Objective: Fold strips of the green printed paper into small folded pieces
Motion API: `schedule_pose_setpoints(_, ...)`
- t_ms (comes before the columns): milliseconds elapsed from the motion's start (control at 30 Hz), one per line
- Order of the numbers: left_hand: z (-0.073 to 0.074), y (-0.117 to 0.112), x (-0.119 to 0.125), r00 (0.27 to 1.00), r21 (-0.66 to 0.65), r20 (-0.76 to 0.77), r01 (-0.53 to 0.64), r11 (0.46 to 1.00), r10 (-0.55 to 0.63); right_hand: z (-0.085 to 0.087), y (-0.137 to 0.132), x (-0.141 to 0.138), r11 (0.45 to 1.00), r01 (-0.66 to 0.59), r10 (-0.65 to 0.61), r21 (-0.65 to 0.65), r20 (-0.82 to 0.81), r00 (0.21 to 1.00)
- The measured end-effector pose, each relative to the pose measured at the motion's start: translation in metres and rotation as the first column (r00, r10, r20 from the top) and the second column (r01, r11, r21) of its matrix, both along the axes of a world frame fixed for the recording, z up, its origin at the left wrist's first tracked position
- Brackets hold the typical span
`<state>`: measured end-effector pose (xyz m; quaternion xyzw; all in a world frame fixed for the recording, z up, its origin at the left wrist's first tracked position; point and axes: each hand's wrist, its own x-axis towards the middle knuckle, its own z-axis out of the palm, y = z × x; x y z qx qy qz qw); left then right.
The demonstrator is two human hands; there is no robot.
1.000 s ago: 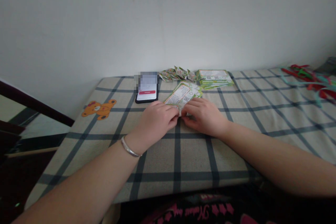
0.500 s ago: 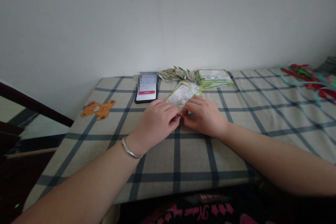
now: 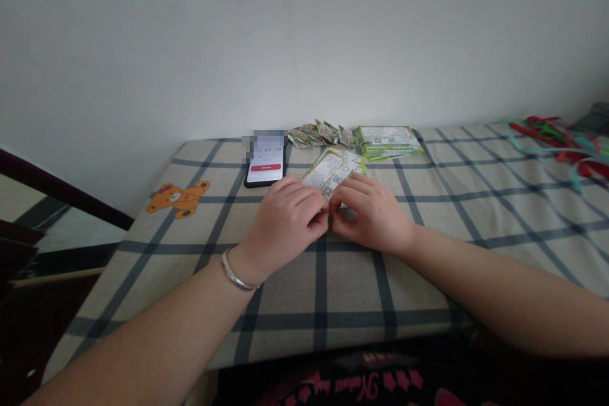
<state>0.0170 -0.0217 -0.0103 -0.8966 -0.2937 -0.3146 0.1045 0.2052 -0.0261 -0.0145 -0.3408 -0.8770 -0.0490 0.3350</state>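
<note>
A green and white printed paper leaflet lies on the checked tablecloth in the middle of the table. My left hand, with a silver bangle on its wrist, pinches the leaflet's near edge with curled fingers. My right hand pinches the same edge right beside it, fingertips almost touching the left ones. The near part of the leaflet is hidden under both hands.
A phone with a lit screen lies just beyond my left hand. Several small folded paper pieces and a stack of leaflets sit at the back by the wall. Red and green ribbons lie far right. The table's left edge drops off.
Both hands have drawn slightly towards me along the leaflet's near edge, fingers staying pinched on it. Nothing else has moved.
</note>
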Motion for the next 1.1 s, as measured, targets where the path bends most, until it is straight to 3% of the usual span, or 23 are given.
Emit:
schedule_pose_setpoints(333,0.006,0.0,-0.003,1.0,-0.033,0.009,-0.013,0.999,0.013,0.0,0.001,0.003,0.991,-0.05,0.033,-0.123,-0.138,0.99)
schedule_pose_setpoints(1100,0.011,0.003,-0.009,0.996,0.012,0.048,-0.075,0.997,0.075,0.001,0.007,0.016,0.986,0.018,-0.051,-0.166,-0.195,0.979)
